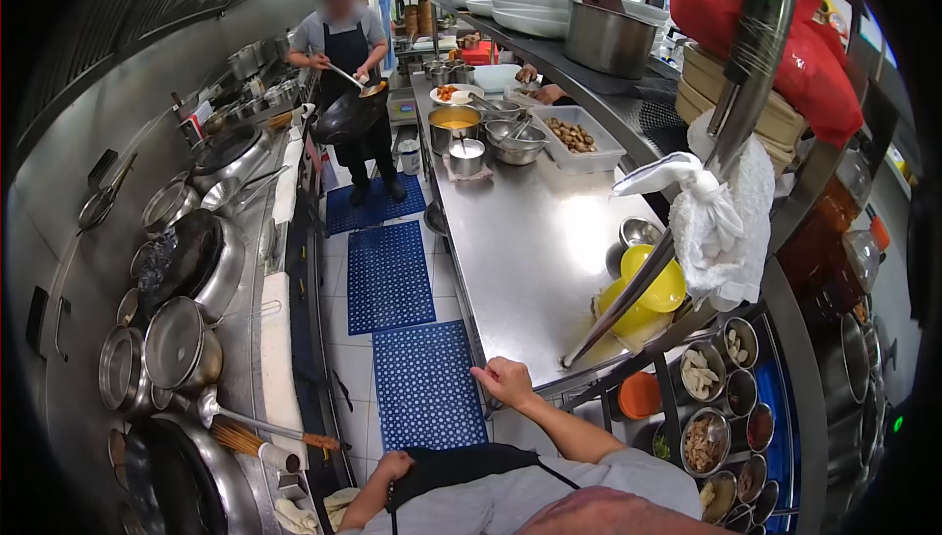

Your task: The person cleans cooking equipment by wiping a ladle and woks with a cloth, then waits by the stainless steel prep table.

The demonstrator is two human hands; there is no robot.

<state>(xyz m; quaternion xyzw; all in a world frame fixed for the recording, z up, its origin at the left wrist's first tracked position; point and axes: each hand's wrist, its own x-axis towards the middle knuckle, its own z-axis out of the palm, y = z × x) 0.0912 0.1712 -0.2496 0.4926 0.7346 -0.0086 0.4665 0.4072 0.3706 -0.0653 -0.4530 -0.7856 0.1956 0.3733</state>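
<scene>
My right hand (503, 381) is closed in a fist beside the front corner of the steel counter (520, 275); nothing shows in it. Low at my waist, my left hand (395, 464) is curled at the edge of my black apron (456, 476). What its fingers hold, if anything, is hidden. Left of that hand, a ladle (265, 425) with a wooden handle end lies across the stove edge, next to a bamboo brush (235, 437). Yellow bowls (653, 280) sit on the counter, to the right of my right hand.
A co-worker (340, 54) stands up the aisle with a wok (348, 118) and a ladle. Woks (221, 265) line the stove at left. Blue mats (427, 378) cover the floor. Ingredient tins (702, 370) stand at lower right; a metal post (667, 251) rises nearby.
</scene>
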